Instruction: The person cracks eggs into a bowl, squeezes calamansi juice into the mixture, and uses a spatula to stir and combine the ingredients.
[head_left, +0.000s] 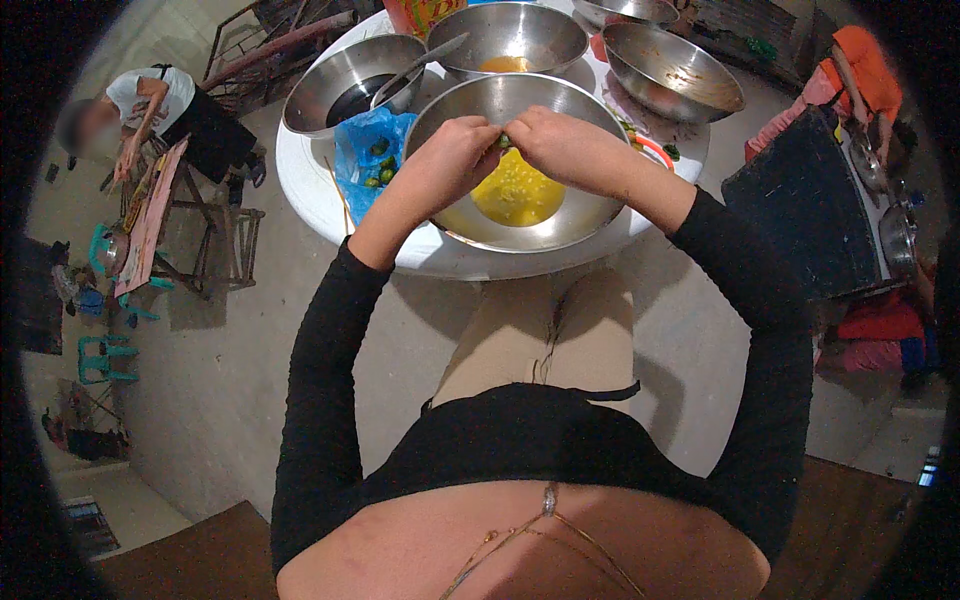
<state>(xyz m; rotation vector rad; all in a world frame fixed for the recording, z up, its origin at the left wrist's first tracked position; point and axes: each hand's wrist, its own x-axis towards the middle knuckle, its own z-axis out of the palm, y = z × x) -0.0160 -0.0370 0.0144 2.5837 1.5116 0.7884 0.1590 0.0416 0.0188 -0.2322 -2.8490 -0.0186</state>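
Both hands meet above a large stainless steel bowl, which holds yellow liquid dotted with pale seeds or bubbles. Between the fingertips of my left hand and my right hand is a small green citrus fruit, mostly hidden by the fingers. Left of the bowl, several more green citrus fruits lie on a blue plastic bag. A red-orange rim and some green pieces show behind my right forearm.
On the white round table stand a bowl of dark liquid with a metal utensil, a bowl with orange-yellow contents, and a smeared bowl. People work at a table on the left and a dark-sided table on the right.
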